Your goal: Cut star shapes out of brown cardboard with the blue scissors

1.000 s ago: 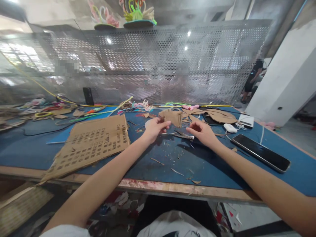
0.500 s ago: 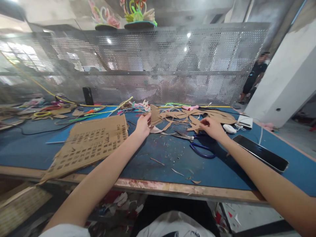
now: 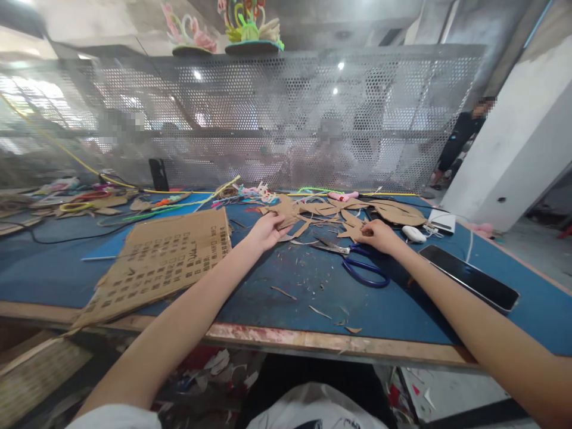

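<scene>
Cardboard scraps (image 3: pixel 313 210) lie under both hands' grip.

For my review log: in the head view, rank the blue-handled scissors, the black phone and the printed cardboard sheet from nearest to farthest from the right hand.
From the right hand:
1. Blue-handled scissors, just below it, toward the person.
2. Black phone, off to its right.
3. Printed cardboard sheet, far left, beyond the left hand.
</scene>
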`<state>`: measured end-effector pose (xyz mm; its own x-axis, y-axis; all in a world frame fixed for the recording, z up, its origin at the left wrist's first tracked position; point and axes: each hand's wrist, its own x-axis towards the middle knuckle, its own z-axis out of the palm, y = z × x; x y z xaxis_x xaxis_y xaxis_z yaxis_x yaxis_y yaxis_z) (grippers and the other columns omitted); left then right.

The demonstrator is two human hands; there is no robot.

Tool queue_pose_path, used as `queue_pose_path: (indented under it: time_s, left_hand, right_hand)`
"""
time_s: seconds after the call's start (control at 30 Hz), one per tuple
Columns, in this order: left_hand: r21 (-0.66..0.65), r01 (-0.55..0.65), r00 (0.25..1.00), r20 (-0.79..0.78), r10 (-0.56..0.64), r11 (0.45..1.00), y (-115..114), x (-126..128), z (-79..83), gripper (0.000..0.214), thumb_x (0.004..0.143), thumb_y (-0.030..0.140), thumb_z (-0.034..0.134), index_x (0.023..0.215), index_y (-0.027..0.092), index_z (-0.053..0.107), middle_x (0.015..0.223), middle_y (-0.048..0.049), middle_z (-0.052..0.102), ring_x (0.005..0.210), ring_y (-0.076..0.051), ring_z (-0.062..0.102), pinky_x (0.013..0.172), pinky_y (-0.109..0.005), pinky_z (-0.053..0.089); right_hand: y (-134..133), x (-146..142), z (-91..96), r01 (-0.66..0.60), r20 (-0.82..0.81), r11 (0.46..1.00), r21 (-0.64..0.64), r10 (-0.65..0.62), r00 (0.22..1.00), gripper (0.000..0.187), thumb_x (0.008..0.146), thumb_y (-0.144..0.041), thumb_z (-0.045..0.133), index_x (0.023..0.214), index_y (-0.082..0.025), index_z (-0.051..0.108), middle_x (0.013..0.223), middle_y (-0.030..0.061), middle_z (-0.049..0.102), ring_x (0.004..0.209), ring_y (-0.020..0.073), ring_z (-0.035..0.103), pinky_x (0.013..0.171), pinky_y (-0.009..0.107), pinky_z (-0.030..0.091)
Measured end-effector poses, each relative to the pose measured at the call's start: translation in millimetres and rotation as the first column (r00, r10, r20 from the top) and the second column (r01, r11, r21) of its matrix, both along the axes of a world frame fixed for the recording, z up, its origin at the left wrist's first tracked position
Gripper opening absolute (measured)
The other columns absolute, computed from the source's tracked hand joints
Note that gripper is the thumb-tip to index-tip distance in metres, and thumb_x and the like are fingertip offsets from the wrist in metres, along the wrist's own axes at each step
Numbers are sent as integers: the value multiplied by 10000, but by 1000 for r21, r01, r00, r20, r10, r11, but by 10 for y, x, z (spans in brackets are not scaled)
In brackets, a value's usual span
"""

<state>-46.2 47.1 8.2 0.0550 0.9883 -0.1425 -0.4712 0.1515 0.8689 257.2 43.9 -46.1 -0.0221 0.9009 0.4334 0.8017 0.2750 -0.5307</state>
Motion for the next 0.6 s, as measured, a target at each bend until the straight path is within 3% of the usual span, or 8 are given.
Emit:
queue_pose_path:
  time_s: [0.13,0.2,0.27,0.33,0.4,0.5,0.6]
  left_hand:
    - [102,246,967,-89,-238,964,-92,67,-39,283,732,-10,559,940,182,578,925,-49,705,826,-147,689,852,-328,531]
    - [128,290,956,-87,-280,948,-137,100,-60,340,704,-21,558,960,202,546,965,-22,698,876,-144,686,900,-348,516]
    - [159,311,950,-82,-301,937,-185,137,-77,432,666,-36,565,1006,226,512,998,-2,687,909,-154,683,937,-383,499]
    - [190,346,938,-70,-339,919,-241,178,-87,564,639,-47,571,1101,262,473,1052,1,670,938,-174,680,960,-425,481]
    - [205,384,923,-49,-382,900,-300,219,-87,705,626,-59,565,1207,311,420,1121,-5,643,966,-187,672,972,-457,467]
    - [226,416,907,-32,-420,881,-385,268,-67,873,594,-93,537,1300,383,349,1214,-12,590,1002,-195,658,974,-482,462]
    - [264,422,903,-34,-429,867,-443,292,-37,985,546,-118,509,1336,434,304,1267,-14,542,1028,-214,648,941,-492,486]
  right_hand:
    - [-6,51,75,35,-44,999,-13,-35,998,408,579,-503,730,467,-224,453,440,-21,455,498,158,465,507,288,330]
    - [-43,62,153,72,-80,997,29,-69,994,378,651,-531,665,531,-222,482,500,3,510,530,169,480,515,293,344]
    - [-106,21,232,79,-245,996,52,-64,967,381,724,-573,575,606,-215,516,578,27,566,548,164,500,520,289,381]
    - [-186,-84,290,6,-529,1000,28,9,848,423,739,-624,532,658,-209,534,623,29,597,525,141,509,509,275,416]
    - [-274,-231,322,-131,-710,991,17,104,696,445,714,-652,562,703,-207,538,649,15,614,510,119,512,501,258,434]
    - [-383,-420,342,-284,-739,959,27,210,640,420,713,-611,624,763,-205,528,668,-4,636,500,98,506,493,238,424]
    - [-432,-484,356,-328,-760,944,38,241,604,418,693,-577,676,811,-216,501,658,-27,652,461,83,484,468,227,396]
